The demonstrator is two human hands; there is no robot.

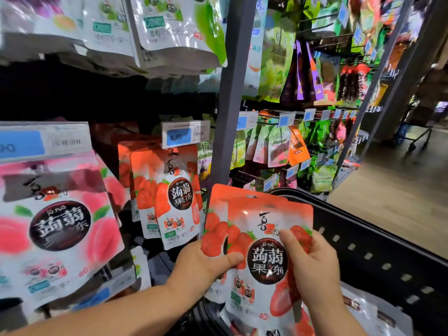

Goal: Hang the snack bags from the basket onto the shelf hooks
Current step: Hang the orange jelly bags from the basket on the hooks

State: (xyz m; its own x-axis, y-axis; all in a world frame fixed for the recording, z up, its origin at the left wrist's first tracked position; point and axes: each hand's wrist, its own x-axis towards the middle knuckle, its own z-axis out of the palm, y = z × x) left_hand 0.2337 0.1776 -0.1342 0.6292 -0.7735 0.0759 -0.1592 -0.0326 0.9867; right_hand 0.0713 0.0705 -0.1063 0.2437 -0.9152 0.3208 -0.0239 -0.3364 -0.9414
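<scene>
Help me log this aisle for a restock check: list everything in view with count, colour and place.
basket: one, black, lower right
price tag: one, blue-white, centre
held strawberry bags: at least two, red-white, above the basket
hung strawberry bags: about three, red-white, centre hook under price tag
peach bags: at least two, pink-white, hanging left
green bags: several, green-white, top row
left grip: one, on the held bags' left edge
right grip: one, on the front bag's right side
</scene>
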